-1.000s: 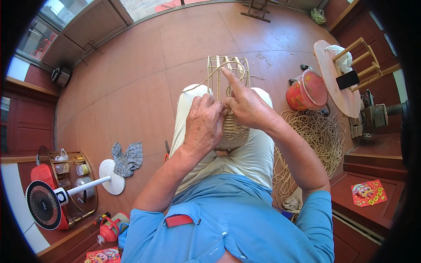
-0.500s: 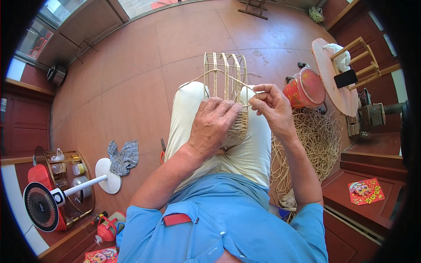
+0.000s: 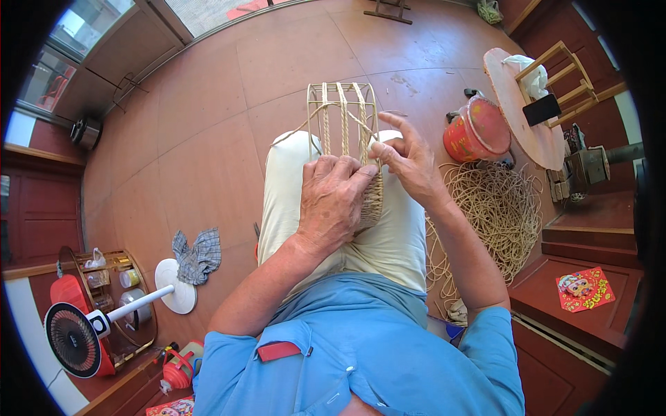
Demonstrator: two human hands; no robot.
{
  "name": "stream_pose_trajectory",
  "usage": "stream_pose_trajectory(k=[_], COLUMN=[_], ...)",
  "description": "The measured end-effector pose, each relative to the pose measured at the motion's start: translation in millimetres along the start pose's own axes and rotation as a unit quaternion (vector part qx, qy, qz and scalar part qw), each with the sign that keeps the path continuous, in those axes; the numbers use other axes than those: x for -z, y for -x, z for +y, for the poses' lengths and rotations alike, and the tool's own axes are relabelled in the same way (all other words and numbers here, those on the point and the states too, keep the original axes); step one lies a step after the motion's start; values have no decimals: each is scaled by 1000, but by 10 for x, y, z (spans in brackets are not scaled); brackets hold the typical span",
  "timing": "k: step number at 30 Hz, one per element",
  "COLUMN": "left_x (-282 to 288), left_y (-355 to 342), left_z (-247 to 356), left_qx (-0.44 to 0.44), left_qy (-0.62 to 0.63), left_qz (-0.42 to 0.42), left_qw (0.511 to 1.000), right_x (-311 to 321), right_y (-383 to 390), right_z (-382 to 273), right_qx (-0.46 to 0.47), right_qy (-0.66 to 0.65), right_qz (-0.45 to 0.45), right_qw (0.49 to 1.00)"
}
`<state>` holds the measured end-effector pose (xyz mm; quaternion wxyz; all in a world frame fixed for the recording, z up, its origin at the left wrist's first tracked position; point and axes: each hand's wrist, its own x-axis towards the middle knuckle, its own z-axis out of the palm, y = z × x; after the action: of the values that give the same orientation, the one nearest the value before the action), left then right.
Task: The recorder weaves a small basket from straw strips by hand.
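On my lap lies a partly woven basket (image 3: 371,201), its lower section closely woven in tan cord and its far end a bare frame (image 3: 345,119) of rods wound with twisted strands. My left hand (image 3: 331,197) is closed over the near, woven part and hides much of it. A loose tan cord (image 3: 302,125) crosses the frame from the left toward the right side. There my right hand (image 3: 414,161) has its thumb against the cord at the frame's edge, index finger stretched out and the other fingers bent; the exact grip is partly hidden.
To the right on the floor lies a large heap of tan cord (image 3: 496,215), beside a red bucket (image 3: 479,128). Beyond stand a round board (image 3: 506,90) and a wooden stool (image 3: 569,80) with a phone (image 3: 542,109). At left are a white-stemmed fan (image 3: 73,340) and a checked cloth (image 3: 198,255).
My right hand has shifted closer against the basket's right side, its index finger now extended rather than pinching. The left hand keeps its hold. The whole view has moved slightly.
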<state>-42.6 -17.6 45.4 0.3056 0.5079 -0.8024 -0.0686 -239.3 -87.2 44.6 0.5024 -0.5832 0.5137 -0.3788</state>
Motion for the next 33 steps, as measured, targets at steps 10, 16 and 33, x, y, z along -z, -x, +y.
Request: stream_pose_trajectory(k=[10, 16, 33], left_x=[-1, -196, -120], left_y=[-68, -216, -187], left_z=[20, 99, -21], left_qx=[1, -12, 76], left_qy=[17, 99, 160], left_qz=[36, 7, 75], left_qw=[999, 995, 981], right_x=[218, 947, 1990], right_y=[336, 450, 572], right_z=[124, 154, -101], right_qx=[-119, -44, -5], right_qy=[-330, -416, 273], right_qz=[-1, 11, 230], right_qw=[936, 908, 934])
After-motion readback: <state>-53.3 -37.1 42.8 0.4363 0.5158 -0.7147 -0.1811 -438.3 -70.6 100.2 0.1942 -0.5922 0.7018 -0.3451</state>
